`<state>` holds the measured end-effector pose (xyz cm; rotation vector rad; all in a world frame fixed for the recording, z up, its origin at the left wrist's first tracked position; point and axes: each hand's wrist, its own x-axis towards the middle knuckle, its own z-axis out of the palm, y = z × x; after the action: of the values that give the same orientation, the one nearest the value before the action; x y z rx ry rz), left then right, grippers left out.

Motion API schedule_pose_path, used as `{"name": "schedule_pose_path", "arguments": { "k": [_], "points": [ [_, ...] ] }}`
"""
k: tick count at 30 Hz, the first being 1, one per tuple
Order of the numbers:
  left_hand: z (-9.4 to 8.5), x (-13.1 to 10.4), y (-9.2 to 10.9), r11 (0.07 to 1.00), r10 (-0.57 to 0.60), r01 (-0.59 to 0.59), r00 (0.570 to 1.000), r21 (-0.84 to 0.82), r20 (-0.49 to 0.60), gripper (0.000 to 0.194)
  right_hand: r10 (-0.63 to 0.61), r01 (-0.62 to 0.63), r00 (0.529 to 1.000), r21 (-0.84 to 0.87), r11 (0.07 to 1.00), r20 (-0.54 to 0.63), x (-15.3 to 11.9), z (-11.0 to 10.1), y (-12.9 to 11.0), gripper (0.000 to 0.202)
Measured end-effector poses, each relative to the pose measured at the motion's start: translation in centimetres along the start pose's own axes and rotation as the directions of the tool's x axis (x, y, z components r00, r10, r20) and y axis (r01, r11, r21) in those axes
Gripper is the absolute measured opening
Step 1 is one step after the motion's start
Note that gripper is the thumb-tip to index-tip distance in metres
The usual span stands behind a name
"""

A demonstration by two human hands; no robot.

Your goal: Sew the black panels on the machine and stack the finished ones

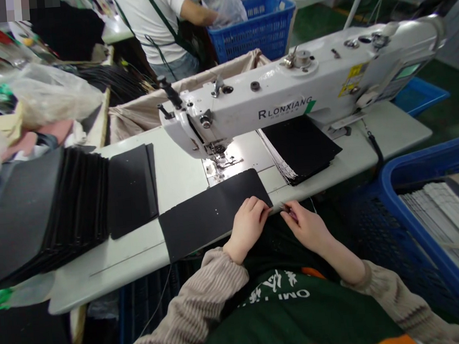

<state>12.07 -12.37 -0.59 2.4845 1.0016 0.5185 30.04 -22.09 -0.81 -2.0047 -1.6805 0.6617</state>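
Observation:
A black rectangular panel (212, 212) lies flat on the sewing machine table, at its front edge. My left hand (249, 224) is closed on the panel's near right corner, fingers bent over the edge. Just to the right, my right hand (307, 227) is closed around small thread snips (289, 211); their metal tip points toward that corner, and most of the tool is hidden in my fingers. Behind the panel stands the white sewing machine (248, 108), its needle area (221, 159) lit.
More black panels (131, 192) lie to the left, beside a thick stack (27, 207). A pile of black pieces with white edges (300, 148) sits under the machine arm. A blue crate (395, 181) stands right. Behind, a person (160, 25) reaches into another blue basket (256, 26).

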Motion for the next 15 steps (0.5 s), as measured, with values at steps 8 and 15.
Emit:
{"name": "schedule_pose_path", "arguments": {
  "k": [8, 15],
  "points": [
    [-1.0, -0.9, 0.0, 0.985, -0.05, 0.048, 0.999, -0.163, -0.007, 0.009, -0.022, 0.031, 0.997, -0.133, 0.991, 0.072, 0.8, 0.4, -1.7, 0.02],
    [-1.2, -0.5, 0.1, 0.975, -0.001, 0.002, 1.0, -0.22, 0.006, 0.016, 0.003, 0.013, 0.997, -0.191, 0.982, 0.081, 1.4, 0.7, -1.7, 0.028]
  ]
}}
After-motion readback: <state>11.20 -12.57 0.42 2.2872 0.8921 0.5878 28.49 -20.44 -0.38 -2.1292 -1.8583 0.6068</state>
